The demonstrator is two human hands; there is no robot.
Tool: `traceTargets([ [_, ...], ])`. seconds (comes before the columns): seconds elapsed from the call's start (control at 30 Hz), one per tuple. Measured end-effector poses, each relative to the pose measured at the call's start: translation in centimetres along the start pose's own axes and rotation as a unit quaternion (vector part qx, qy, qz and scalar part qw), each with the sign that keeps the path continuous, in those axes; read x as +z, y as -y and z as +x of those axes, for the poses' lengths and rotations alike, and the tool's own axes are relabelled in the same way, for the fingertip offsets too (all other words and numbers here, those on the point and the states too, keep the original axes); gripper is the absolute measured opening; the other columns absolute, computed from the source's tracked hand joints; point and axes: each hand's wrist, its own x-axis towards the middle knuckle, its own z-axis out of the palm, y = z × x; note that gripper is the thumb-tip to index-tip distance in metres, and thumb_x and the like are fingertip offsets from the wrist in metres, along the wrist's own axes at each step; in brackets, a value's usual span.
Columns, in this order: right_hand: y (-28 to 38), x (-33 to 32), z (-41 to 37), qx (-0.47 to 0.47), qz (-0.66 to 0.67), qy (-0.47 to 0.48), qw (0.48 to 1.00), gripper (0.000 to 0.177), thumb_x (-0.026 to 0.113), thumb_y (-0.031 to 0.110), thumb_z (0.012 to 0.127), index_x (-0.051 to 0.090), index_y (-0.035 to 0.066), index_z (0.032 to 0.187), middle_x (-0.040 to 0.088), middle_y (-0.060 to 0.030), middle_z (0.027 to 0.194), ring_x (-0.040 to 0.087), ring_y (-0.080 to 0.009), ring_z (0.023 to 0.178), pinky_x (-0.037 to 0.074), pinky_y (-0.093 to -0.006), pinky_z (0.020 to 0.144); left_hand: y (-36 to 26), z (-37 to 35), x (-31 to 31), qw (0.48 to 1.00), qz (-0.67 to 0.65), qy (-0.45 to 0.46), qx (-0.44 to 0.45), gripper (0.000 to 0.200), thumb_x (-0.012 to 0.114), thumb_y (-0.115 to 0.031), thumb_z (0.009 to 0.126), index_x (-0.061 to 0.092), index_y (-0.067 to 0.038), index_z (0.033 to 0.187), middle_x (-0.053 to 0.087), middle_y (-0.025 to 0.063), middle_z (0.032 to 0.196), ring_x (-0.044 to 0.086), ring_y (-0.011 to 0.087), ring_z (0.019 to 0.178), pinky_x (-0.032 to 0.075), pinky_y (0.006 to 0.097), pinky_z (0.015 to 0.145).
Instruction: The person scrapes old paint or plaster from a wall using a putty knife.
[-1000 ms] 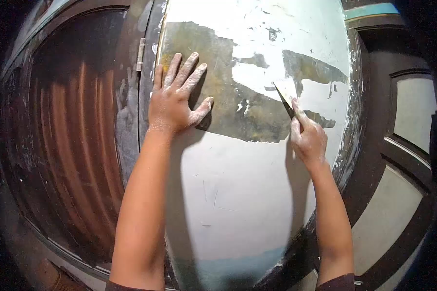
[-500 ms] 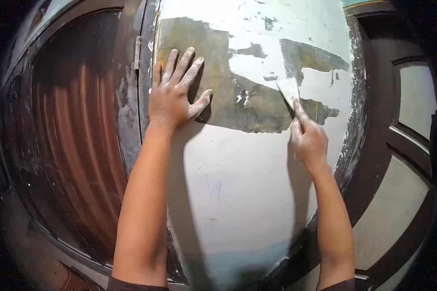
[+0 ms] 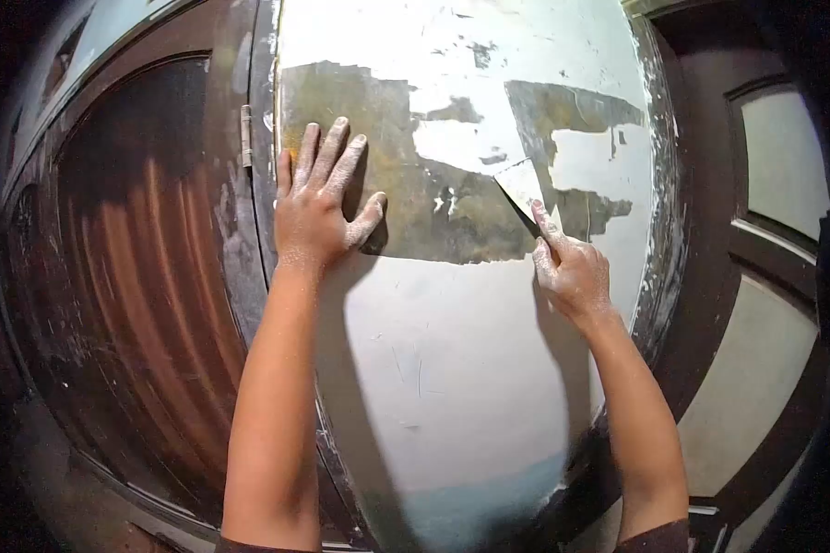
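Observation:
My left hand [image 3: 318,207], dusted with white powder, rests flat against the wall with its fingers spread, partly over a bare grey-brown patch [image 3: 392,203]. In my right hand [image 3: 572,276] is a scraper [image 3: 524,192], gripped by its handle with a finger laid along it. The scraper's wide blade meets the wall where white paint [image 3: 461,143] borders the bare patch. Ragged paint edges surround the exposed area. Below it the wall [image 3: 452,341] is still coated pale, with a few thin scratches.
A dark wooden door with a reddish curtain [image 3: 166,276] behind its pane stands on the left, its hinge [image 3: 246,136] beside the wall. To the right, a paint-flecked dark frame [image 3: 662,157] borders a panelled door [image 3: 742,341]. Bluish paint [image 3: 489,493] shows low down.
The view has shifted, so the wall sits lower in the picture. My right hand has tilted the scraper, its blade now lying more to the left. My left hand stays on the wall.

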Motion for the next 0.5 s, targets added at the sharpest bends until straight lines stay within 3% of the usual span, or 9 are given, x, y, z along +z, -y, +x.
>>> traceTargets([
  [0.17, 1.5, -0.4, 1.9, 0.016, 0.006, -0.023, 1.0, 0.053, 0.056, 0.031, 0.1, 0.053, 0.036, 0.154, 0.073, -0.0184, 0.085, 0.071, -0.0421, 0.078, 0.056, -0.0543, 0.075, 0.7, 0.0, 0.3, 1.0, -0.011, 0.012, 0.012, 0.069, 0.068, -0.049, 0.093, 0.052, -0.025, 0.155, 0.037, 0.0013, 0.17, 0.03, 0.0327, 0.157, 0.02, 0.0564, 0.128],
  [0.37, 2.6, -1.4, -0.3, 0.036, -0.04, 0.046, 0.997, 0.057, 0.057, 0.032, 0.101, 0.048, 0.035, 0.157, 0.073, -0.0176, 0.082, 0.071, -0.0412, 0.078, 0.056, -0.0543, 0.073, 1.3, 2.5, -1.0, 0.998, 0.007, 0.047, 0.042, 0.062, 0.059, -0.047, 0.101, 0.048, -0.026, 0.158, 0.034, 0.0033, 0.171, 0.026, 0.0358, 0.158, 0.018, 0.0546, 0.129],
  [0.5, 2.8, -0.8, 2.1, -0.001, -0.039, -0.012, 0.999, 0.054, 0.056, 0.03, 0.102, 0.051, 0.036, 0.155, 0.073, -0.0179, 0.082, 0.071, -0.0405, 0.074, 0.057, -0.0525, 0.069, 1.5, 4.0, 0.0, 0.999, 0.019, 0.026, 0.037, 0.056, 0.055, -0.045, 0.103, 0.049, -0.028, 0.156, 0.034, 0.0009, 0.17, 0.025, 0.0349, 0.158, 0.019, 0.0541, 0.13],
])
